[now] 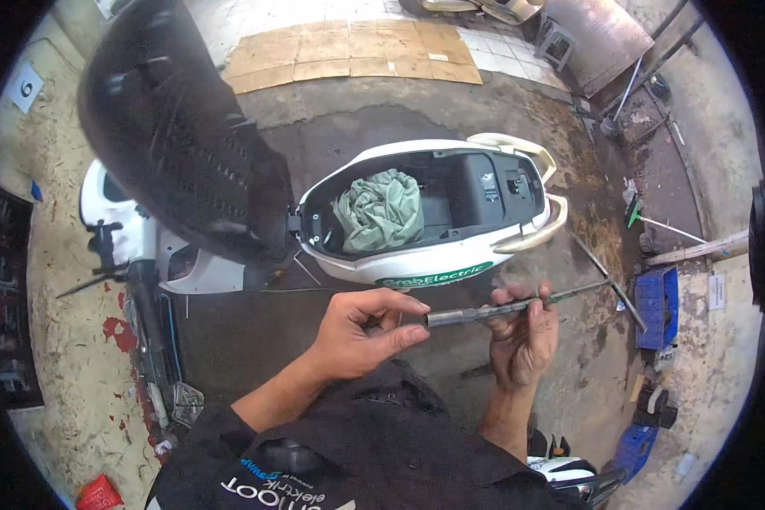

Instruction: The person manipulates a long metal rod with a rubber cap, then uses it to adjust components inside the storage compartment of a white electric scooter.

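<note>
In front of my chest a metal T-handle socket wrench (449, 317) lies nearly level, its crossbar (610, 285) out to the right. My right hand (523, 340) is closed around the shaft, thumb on the near side. At the socket end, my left hand (361, 333) has its thumb and index finger on either side of the rim, the other fingers curled. Whether anything small sits in the socket is hidden. Just beyond stands a white scooter (357, 265) with its black seat (170, 136) tipped up and the storage compartment (438, 217) exposed.
A crumpled grey-green cloth (382, 211) fills the compartment's left part. Flattened cardboard (348, 53) covers the floor at the back. Along the right wall are a blue crate (657, 310) and a green squeegee (636, 212). Part of another white vehicle (561, 467) shows at lower right.
</note>
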The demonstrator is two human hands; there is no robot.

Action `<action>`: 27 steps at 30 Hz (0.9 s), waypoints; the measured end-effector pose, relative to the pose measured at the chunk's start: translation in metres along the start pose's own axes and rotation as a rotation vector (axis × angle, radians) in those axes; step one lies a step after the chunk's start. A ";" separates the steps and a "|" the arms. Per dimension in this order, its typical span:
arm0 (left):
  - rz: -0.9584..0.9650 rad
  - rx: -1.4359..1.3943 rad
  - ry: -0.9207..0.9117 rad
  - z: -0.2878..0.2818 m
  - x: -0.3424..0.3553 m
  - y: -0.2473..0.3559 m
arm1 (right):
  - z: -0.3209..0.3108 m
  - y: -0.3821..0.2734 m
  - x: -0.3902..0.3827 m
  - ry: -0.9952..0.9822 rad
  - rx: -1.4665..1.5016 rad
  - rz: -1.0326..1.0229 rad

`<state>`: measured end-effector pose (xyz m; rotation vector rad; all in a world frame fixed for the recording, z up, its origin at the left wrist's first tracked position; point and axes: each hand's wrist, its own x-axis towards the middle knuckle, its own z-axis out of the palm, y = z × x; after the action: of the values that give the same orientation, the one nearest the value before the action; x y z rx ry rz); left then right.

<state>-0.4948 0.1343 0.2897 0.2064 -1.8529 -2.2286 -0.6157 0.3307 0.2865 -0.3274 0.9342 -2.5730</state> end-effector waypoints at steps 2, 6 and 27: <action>0.013 -0.071 -0.010 -0.012 0.019 -0.002 | 0.009 0.003 0.020 -0.027 -0.005 -0.020; 0.054 -0.103 0.022 -0.035 0.059 0.001 | 0.034 0.016 0.050 0.116 -0.161 -0.079; -0.015 -0.744 0.233 -0.048 0.190 -0.014 | 0.018 0.034 0.230 0.058 -0.284 0.103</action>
<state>-0.6667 0.0404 0.2751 0.3175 -0.8260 -2.5905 -0.8069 0.1983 0.2970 -0.2748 1.3066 -2.3684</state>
